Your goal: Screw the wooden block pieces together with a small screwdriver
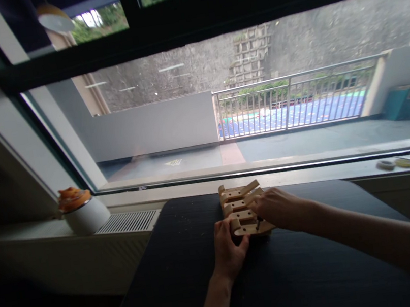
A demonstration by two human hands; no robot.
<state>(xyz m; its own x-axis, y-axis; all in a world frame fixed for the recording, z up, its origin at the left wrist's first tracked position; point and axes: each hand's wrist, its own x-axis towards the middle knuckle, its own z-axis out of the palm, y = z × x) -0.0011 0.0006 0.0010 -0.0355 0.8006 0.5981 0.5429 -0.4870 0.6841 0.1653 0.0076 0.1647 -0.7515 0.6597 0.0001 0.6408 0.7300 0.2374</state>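
A pale wooden assembly (pixel 242 215) lies at the far side of the dark table, made of several parallel bars with dark round holes and rounded ends. My left hand (pixel 227 248) is closed around its near left corner, thumb along the front edge and fingers at the left side. Over its right part, my right hand (pixel 272 207) is closed with the fingers pointing down. Something thin and dark shows just below those fingers, against the nearest bar; it is too small to name. My right fingers hide part of the assembly's right side.
The black table (pixel 184 274) stands against the window sill. Small crumbs lie on its far left part. A white pot with an orange top (pixel 85 212) stands on the sill beside a vent grille (pixel 128 222). Tape rolls (pixel 385 165) lie on the right of the sill.
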